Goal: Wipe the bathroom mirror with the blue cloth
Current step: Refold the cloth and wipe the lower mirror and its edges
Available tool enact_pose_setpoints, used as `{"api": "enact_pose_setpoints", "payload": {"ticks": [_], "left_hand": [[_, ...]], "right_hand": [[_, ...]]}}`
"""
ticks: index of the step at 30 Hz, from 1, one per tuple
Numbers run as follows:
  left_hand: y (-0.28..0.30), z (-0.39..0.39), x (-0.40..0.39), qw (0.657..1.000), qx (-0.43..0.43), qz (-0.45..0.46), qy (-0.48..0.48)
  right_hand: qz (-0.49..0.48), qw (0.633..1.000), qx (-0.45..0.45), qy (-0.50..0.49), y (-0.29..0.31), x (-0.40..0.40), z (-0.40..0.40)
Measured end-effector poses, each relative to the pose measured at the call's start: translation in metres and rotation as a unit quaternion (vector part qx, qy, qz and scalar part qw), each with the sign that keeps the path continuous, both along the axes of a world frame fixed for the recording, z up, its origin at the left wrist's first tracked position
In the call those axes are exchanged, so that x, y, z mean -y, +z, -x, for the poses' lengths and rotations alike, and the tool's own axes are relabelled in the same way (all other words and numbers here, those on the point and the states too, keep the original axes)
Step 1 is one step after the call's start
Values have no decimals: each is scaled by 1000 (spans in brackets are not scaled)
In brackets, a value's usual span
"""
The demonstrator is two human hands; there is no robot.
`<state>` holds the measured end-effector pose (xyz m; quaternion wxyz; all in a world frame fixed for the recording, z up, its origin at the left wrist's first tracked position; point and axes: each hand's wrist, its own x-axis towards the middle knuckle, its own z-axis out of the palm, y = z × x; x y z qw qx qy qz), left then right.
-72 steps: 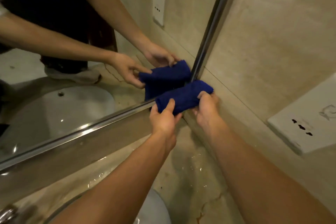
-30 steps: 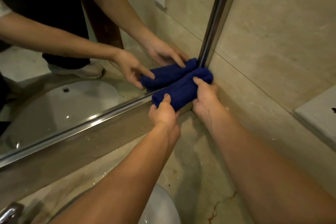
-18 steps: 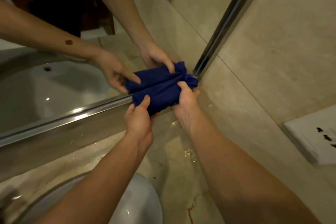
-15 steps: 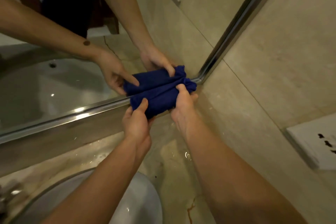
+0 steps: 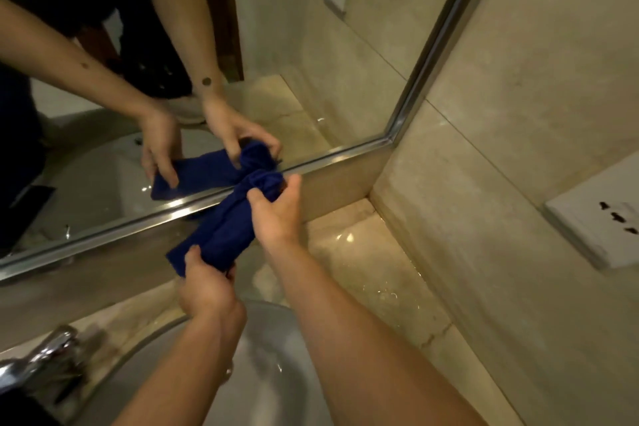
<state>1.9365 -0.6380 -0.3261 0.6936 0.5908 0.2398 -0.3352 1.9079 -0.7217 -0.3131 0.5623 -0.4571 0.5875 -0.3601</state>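
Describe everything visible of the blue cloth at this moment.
The blue cloth is dark blue, soft and towel-like, bunched into a thick roll. It slants from the left hand, which grips its near end, up to the right hand, which grips its far end at the mirror's bottom frame. Its reflection shows in the glass.

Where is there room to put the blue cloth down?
The bare wet beige stone counter, between the white sink basin and the tiled side wall, looks free. Along the steel mirror frame, both hands crowd it.
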Motion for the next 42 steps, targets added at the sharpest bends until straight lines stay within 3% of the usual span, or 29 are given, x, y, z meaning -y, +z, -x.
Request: {"api": "enact_pose_setpoints", "payload": {"ticks": [3, 10, 19, 27, 32, 36, 40, 42], "left_hand": [[6, 16, 1, 999, -5, 18, -36], [66, 66, 83, 968, 7, 150, -203], [65, 52, 127, 973, -37, 120, -193], [60, 33, 98, 987, -71, 80, -122], [40, -6, 52, 995, -41, 71, -65], [32, -31, 31, 998, -55, 42, -9], [29, -41, 24, 994, -69, 53, 64], [33, -43, 23, 990, -78, 100, 62]], "right_hand": [[8, 1000, 24, 3, 5, 10, 32], [-35, 967, 175, -179, 42, 98, 107], [-61, 956, 193, -213, 37, 125, 98], [30, 962, 41, -268, 20, 97, 55], [34, 976, 48, -211, 11, 49, 10], [71, 984, -26, -164, 7, 12, -21], [7, 988, -114, -108, 15, -18, -42], [-33, 992, -42, -114, 16, -15, -43]]}}
